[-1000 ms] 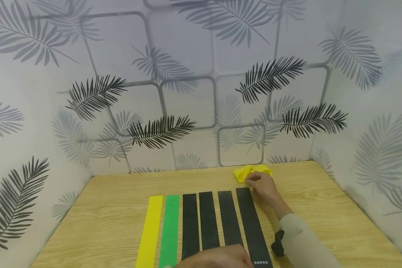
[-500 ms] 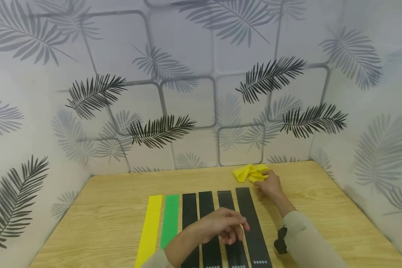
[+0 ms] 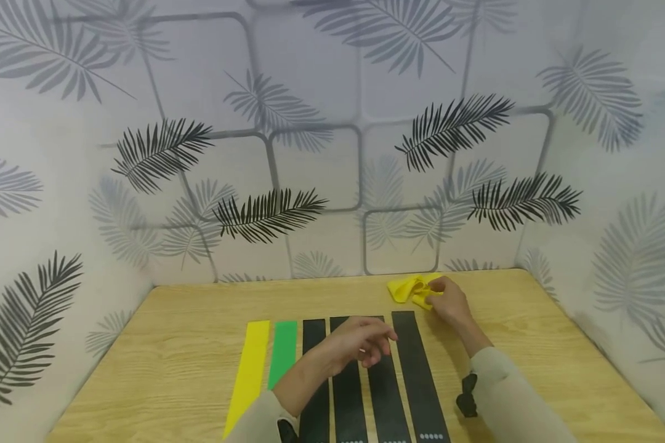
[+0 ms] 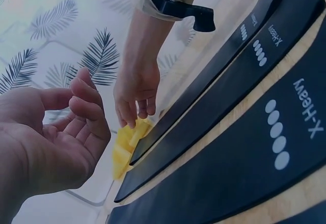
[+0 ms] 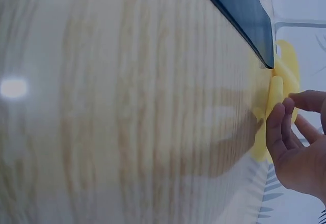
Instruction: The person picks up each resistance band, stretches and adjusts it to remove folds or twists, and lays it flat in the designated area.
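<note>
My right hand (image 3: 451, 301) pinches the near right part of a crumpled yellow band (image 3: 403, 288) at the back of the table. In the right wrist view, thumb and fingertips meet at a soft fold of that yellow band (image 5: 289, 63). Over the black resistance bands hovers my left hand (image 3: 360, 344), fingers loosely bent and holding nothing. Laid side by side below it are a flat yellow band (image 3: 250, 363), a green band (image 3: 284, 351) and several black bands (image 3: 418, 375). White dots and "X-Heavy" mark a black band (image 4: 244, 147) in the left wrist view.
The wood-grain table (image 3: 161, 357) ends at a wall (image 3: 316, 240) with a leaf pattern, close behind the crumpled yellow band. Another wall (image 3: 615, 246) rises on the right. A black device (image 3: 467, 394) is strapped at my right sleeve.
My left hand has risen from the near ends of the bands and moved forward over them. My right hand has shifted right along the crumpled yellow band, whose folds have changed shape.
</note>
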A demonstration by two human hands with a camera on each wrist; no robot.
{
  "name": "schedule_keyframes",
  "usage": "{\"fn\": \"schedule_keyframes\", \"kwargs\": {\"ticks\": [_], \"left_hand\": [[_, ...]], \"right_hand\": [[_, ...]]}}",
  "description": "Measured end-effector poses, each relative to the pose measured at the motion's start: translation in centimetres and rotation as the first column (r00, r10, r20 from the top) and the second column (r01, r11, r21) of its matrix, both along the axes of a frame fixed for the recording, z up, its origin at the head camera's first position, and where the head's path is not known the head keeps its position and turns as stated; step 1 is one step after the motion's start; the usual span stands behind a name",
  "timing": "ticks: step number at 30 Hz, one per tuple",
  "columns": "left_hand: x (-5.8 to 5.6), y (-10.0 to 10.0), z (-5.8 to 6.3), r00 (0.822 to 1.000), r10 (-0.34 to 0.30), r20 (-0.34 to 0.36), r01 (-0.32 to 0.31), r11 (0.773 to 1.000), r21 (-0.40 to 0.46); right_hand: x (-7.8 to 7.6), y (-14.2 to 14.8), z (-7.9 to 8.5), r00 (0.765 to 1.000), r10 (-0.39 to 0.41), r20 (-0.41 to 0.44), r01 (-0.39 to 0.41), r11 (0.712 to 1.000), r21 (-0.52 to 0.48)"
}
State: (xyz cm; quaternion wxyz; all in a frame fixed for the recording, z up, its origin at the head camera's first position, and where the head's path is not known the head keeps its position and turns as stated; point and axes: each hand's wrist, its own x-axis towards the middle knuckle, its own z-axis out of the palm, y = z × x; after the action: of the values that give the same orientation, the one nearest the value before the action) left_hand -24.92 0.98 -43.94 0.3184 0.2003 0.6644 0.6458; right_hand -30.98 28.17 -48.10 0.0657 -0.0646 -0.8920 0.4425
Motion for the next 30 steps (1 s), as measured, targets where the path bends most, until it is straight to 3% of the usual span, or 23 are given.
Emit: {"fn": "schedule_keyframes", "kwargs": {"ticks": [6,13,17,21,24,30], "left_hand": [[0.0,-0.2,-0.8,1.0,0.015,0.013,-0.015,1.0,-0.016],[0.1,-0.1,-1.1,1.0,0.024,0.01,-0.024,1.0,-0.002],[0.1,-0.2,-1.1,1.0,0.025,0.014,-0.025,1.0,0.001],[0.0,-0.3,-1.1,1.0,0.027,0.013,-0.027,1.0,0.005],[-0.1,-0.1,-0.7,1.0,0.016,0.005,-0.016,1.0,0.005],[-0.6,0.4,0.1,1.0,-0.001,-0.017,0.002,0.999,0.035]], "right_hand": [[0.0,-0.1,-0.4,0.997,0.078,0.003,-0.078,0.997,0.021],[0.5,0.6,-0.8,0.999,0.05,-0.013,-0.049,0.994,0.096],[0.6,0.9,0.1,0.999,0.015,-0.032,-0.017,0.997,-0.076],[0.6,0.7,1.9,0.999,-0.009,-0.047,-0.006,0.951,-0.309],[0.4,0.4,3.0,0.996,0.028,-0.084,-0.058,0.92,-0.387],[0.4,-0.4,6.0,0.983,0.054,-0.177,-0.13,0.883,-0.451]]}}
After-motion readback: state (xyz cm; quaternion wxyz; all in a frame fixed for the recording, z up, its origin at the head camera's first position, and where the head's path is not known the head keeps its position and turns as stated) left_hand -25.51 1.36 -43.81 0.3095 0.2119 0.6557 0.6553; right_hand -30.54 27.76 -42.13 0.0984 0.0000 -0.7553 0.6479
